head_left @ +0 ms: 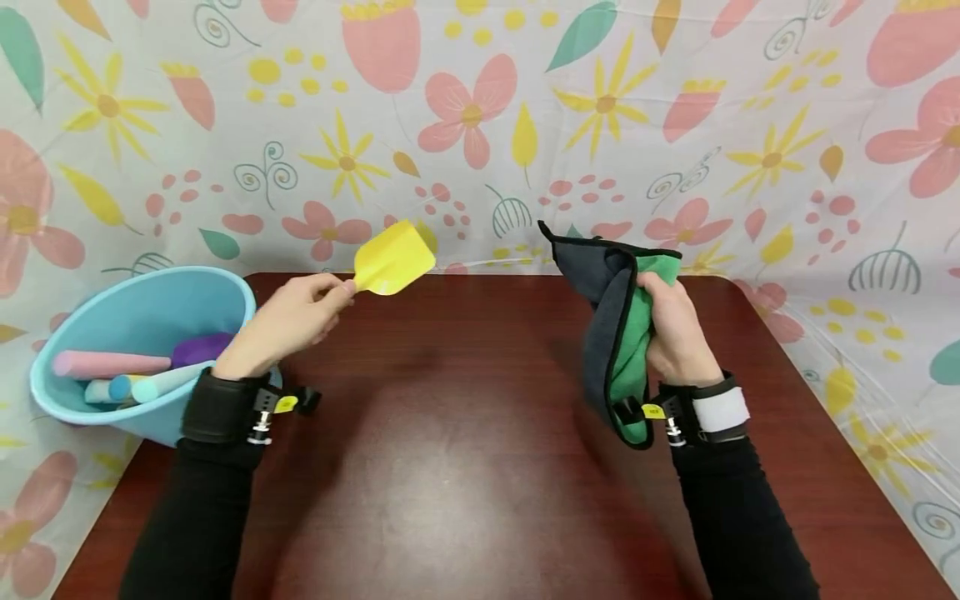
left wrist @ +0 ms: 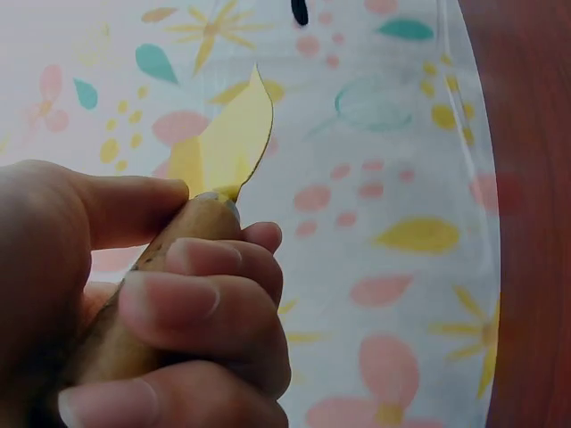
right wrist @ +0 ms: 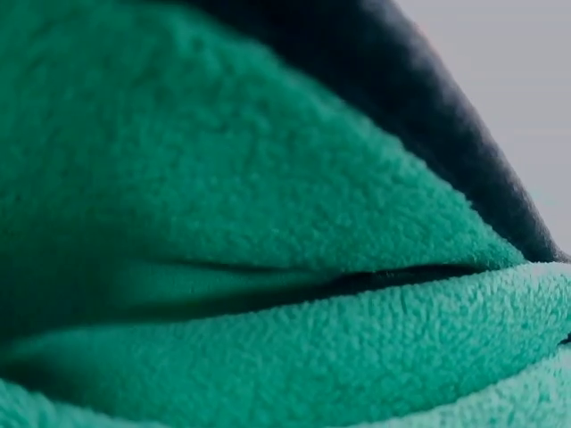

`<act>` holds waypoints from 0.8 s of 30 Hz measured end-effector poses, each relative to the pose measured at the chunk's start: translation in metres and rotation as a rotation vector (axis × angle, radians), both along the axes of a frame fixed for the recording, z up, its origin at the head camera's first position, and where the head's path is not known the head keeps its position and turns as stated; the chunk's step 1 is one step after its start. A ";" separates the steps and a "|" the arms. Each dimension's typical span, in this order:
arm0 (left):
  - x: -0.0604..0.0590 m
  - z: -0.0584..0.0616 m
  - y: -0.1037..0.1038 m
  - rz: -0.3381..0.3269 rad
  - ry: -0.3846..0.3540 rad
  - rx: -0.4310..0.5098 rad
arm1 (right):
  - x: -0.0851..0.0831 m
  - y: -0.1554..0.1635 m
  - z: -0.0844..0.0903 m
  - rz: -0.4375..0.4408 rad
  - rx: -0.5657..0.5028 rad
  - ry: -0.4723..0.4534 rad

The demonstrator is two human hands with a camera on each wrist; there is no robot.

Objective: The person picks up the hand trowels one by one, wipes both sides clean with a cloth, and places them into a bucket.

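Note:
My left hand [head_left: 292, 321] grips a small yellow shovel [head_left: 395, 258] by its handle, above the left back part of the table. In the left wrist view, fingers and thumb wrap round the brown wooden handle [left wrist: 120, 357], and the thin curved yellow blade [left wrist: 236, 134] points away. My right hand [head_left: 675, 333] holds a two-sided towel [head_left: 637, 333], green on one face and dark grey on the other, with black edging. It hangs folded above the right of the table. Green fleecy folds [right wrist: 232, 178] fill most of the right wrist view, where that hand is hidden.
A light blue basin [head_left: 150, 283] stands at the table's left edge. In it lie a pink cylinder [head_left: 112, 364], pale blue cylinders [head_left: 172, 381] and a purple object [head_left: 201, 349]. Behind the dark red-brown table [head_left: 450, 467] hangs a flower-patterned sheet [head_left: 465, 192].

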State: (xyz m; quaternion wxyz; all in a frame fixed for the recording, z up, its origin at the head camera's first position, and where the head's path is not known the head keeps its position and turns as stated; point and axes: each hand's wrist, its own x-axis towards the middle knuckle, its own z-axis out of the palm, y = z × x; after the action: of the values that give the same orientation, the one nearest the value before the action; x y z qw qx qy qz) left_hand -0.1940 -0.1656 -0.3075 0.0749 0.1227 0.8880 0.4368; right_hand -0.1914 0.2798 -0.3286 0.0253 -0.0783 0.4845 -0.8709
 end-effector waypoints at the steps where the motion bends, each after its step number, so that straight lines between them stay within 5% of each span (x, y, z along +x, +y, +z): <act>1: 0.003 0.003 -0.005 0.010 0.006 -0.024 | 0.001 0.003 0.001 -0.001 0.023 -0.007; 6: 0.015 0.019 -0.028 0.051 0.046 -0.181 | 0.002 0.014 0.008 -0.052 0.116 -0.037; 12: 0.014 0.040 -0.058 0.066 0.103 -0.410 | 0.005 0.023 0.013 -0.093 0.197 -0.051; 24: 0.013 0.054 -0.125 0.084 0.076 -0.660 | 0.007 0.040 0.017 -0.143 0.440 -0.068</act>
State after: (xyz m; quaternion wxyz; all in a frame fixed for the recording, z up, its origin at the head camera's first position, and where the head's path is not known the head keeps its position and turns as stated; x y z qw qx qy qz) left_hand -0.1813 -0.2903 -0.2537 0.0593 0.0713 0.9880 0.1232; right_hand -0.1843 0.3197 -0.3112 -0.0036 -0.0071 0.6658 -0.7461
